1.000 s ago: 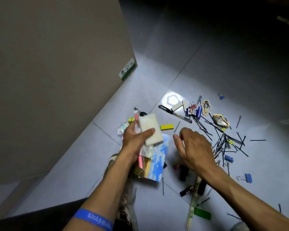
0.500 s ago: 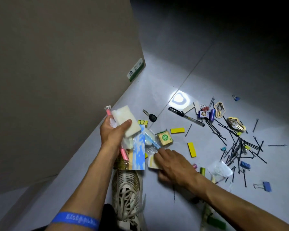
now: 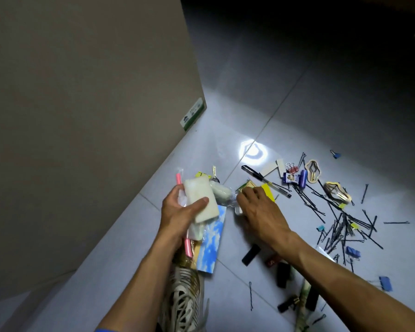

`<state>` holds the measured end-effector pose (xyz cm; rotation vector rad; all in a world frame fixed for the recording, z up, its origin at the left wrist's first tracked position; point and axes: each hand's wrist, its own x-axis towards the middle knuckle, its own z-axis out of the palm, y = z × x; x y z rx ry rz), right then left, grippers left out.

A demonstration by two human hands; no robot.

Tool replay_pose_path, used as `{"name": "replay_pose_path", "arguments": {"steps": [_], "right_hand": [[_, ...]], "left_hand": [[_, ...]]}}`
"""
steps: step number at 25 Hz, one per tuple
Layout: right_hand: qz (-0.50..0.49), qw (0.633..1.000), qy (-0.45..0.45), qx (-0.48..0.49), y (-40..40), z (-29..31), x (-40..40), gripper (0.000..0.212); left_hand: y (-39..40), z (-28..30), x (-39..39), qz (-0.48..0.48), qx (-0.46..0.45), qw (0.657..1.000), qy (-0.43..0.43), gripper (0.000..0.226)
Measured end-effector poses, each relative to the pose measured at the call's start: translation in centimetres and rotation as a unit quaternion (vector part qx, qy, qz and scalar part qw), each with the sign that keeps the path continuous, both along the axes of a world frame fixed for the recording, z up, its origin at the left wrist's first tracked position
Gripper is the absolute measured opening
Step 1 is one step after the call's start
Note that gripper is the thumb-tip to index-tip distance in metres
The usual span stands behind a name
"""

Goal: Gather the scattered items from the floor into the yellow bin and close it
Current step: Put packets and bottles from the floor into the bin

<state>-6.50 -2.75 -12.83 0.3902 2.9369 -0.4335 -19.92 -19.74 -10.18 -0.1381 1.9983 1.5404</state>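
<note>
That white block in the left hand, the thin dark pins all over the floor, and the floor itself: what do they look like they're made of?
White block: matte, slightly mottled with soft edges, perhaps foam or soap; unclear. The left hand grips it with other items. Dark pins: thin, stiff and dark, likely coated metal hairpins. Floor: glossy ceramic-looking tiles, judging by grout lines and the mirrored lamp glare.

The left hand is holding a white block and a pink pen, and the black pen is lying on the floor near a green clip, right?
Not quite. In the head view the clip near the black pen is pink, not green. The left hand does hold the white block and pink pen.
</note>
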Motion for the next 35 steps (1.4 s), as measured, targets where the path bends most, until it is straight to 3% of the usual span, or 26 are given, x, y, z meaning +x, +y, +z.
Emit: {"name": "replay_pose_path", "arguments": {"steps": [4, 8, 15, 18, 21, 26, 29, 31, 35], "right_hand": [[-0.06, 0.998, -0.027, 0.001, 0.1, -0.8, -0.1, 0.045], [-0.058, 0.996, -0.029, 0.059, 0.1, -0.7, 0.8, 0.045], [-0.118, 0.981, 0.097, -0.123, 0.5, -0.7, 8.7, 0.034], [-0.212, 0.939, 0.167, -0.214, 2.4, 1.7, 10.8, 0.026], [-0.295, 0.886, 0.249, -0.258, 5.6, 7.4, 12.7, 0.023], [-0.41, 0.816, 0.361, -0.189, 10.6, 18.0, 21.9, 0.017], [-0.513, 0.725, 0.435, -0.148, 13.8, 22.8, 30.9, 0.017], [-0.553, 0.675, 0.475, -0.114, 16.1, 25.2, 37.2, 0.018], [-0.61, 0.666, 0.414, -0.11, 20.0, 25.8, 44.0, 0.024]], "left_hand": [[2.5, -0.9, 0.8, -0.133, -0.117, 0.984, 0.027, 0.049], [4.0, -1.8, 2.6, -0.147, -0.086, 0.985, -0.025, 0.052], [5.2, -1.6, 7.3, -0.205, -0.033, 0.968, -0.139, 0.053], [7.3, 0.6, 8.7, -0.218, 0.014, 0.963, -0.161, 0.067], [10.7, 5.6, 10.4, -0.241, 0.093, 0.952, -0.163, 0.058], [20.0, 14.6, 18.2, -0.347, 0.233, 0.893, -0.165, 0.05], [26.4, 19.7, 26.0, -0.368, 0.298, 0.868, -0.151, 0.047], [30.5, 22.2, 30.6, -0.337, 0.329, 0.871, -0.142, 0.046], [38.2, 23.6, 37.8, -0.273, 0.32, 0.893, -0.156, 0.037]]}}
